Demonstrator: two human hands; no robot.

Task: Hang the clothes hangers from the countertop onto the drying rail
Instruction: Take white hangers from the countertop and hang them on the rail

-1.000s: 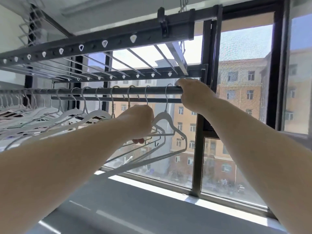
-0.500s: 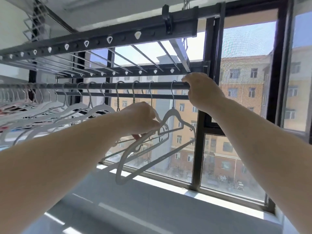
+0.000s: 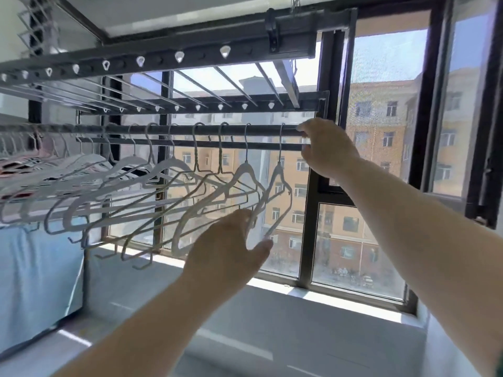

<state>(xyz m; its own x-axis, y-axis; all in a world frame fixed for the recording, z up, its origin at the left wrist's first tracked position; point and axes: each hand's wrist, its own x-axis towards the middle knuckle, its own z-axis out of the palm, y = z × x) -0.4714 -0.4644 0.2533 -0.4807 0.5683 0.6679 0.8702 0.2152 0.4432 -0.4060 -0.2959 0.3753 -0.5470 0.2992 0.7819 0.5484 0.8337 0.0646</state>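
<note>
A dark drying rail (image 3: 212, 130) runs across the view below a slatted rack. Several white hangers hang from it by metal hooks; the rightmost hanger (image 3: 279, 183) sits close to the rail's right end. My right hand (image 3: 325, 146) grips that right end of the rail. My left hand (image 3: 231, 251) is below the hangers with fingers spread and relaxed, its fingertips touching the lower bars of the rightmost hangers. It holds nothing.
The overhead rack frame (image 3: 163, 59) sits just above the rail. Behind is a dark-framed window (image 3: 309, 213) with a pale sill (image 3: 313, 303) below it. Pale blue fabric (image 3: 35, 278) hangs at lower left, beneath more hangers and clothes.
My left hand has let go of the hangers and dropped lower, opening. The hangers now hang spread along the rail. My right hand stays on the rail end.
</note>
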